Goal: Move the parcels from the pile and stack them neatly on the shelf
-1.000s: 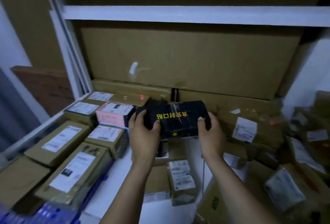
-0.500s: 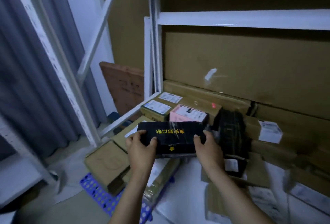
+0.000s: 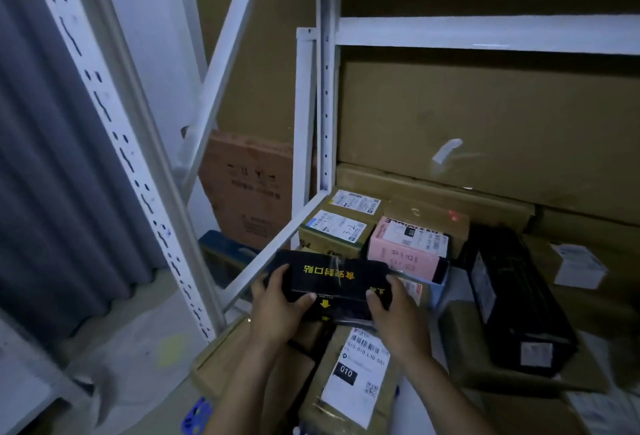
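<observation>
- The left hand is clamped on the left end of the black parcel, thumb on top.
- The right hand is clamped on its right end.
- The rectangular, yellow-printed parcel is held over the white metal shelf at its left rail.
- Labelled brown cartons, 1 pink box and 1 long black box are stored there.

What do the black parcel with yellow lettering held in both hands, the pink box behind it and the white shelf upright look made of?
Black parcel with yellow lettering: likely glossy black plastic wrap over a box; sheen and clear tape show. Pink box: matte printed cardboard, judging by crisp folded edges. White shelf upright: painted metal, probably; a row of punched holes.
</observation>
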